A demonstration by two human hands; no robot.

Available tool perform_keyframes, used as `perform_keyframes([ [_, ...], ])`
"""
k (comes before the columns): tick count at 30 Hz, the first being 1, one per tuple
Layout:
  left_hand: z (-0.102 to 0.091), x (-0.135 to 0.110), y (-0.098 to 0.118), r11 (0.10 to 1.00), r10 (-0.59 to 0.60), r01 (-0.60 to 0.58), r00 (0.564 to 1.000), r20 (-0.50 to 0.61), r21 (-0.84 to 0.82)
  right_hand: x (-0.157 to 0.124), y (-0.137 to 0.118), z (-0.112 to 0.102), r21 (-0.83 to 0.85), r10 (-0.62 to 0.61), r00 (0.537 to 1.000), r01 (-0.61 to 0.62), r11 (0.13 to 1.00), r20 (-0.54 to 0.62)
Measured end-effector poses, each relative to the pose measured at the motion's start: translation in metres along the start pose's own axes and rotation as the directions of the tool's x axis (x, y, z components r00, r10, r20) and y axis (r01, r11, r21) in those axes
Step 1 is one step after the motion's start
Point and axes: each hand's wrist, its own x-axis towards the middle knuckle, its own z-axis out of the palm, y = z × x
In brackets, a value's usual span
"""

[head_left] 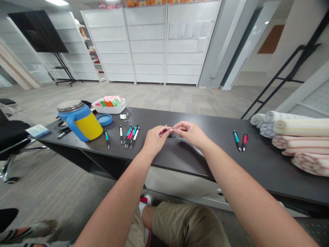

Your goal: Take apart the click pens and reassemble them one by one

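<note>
Over the middle of the dark desk, my left hand pinches a small dark pen part, and a thin pale tip sticks up beside it. My right hand meets it fingertip to fingertip, closed in a pinch; what lies between its fingers is too small to make out. Small black pieces lie on the desk just below the fingers. To the left of my hands is a cluster of pens in teal, pink and white, with a white pen and a teal pen apart from it.
Far right, a teal pen and a pink pen piece lie near rolled towels. At left stand a blue-and-yellow mug, a blue lid and a white basket of colourful packets. White earphones lie close by.
</note>
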Motion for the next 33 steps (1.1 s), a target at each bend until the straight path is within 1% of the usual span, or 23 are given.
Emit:
perform_keyframes([
  [4,0.0005,0.0002,0.0000,1.000,-0.001,0.001,1.000,0.011,-0.017,-0.0001,-0.0015,0.0007,0.020,0.022,0.999,-0.021,1.000,-0.036],
  [9,0.0023,0.0000,-0.0006,0.999,-0.018,0.019,1.000,0.024,-0.036,0.0009,-0.0016,0.0015,0.073,0.075,0.996,-0.072,0.995,-0.039],
  [16,0.0015,-0.0004,0.0007,1.000,-0.024,0.024,1.000,0.013,0.015,0.0017,-0.0004,0.0007,0.074,0.108,0.994,-0.106,0.992,-0.030],
  [22,0.0022,-0.0008,0.0007,1.000,-0.017,0.017,1.000,0.009,0.017,0.0014,-0.0027,0.0013,0.086,0.103,0.994,-0.100,0.991,-0.031],
  [26,0.0018,-0.0006,0.0020,0.999,-0.052,0.052,0.999,0.002,0.003,0.0011,-0.0042,0.0022,0.132,0.092,0.996,-0.088,0.987,-0.023],
  [29,0.0003,-0.0004,0.0021,0.997,-0.072,0.072,0.997,-0.015,0.005,0.0000,-0.0046,0.0030,0.165,0.089,0.996,-0.089,0.982,0.009],
  [33,-0.0013,-0.0005,0.0019,0.998,-0.067,0.068,0.997,-0.033,0.014,-0.0016,-0.0037,0.0040,0.178,0.089,0.995,-0.095,0.979,0.041],
])
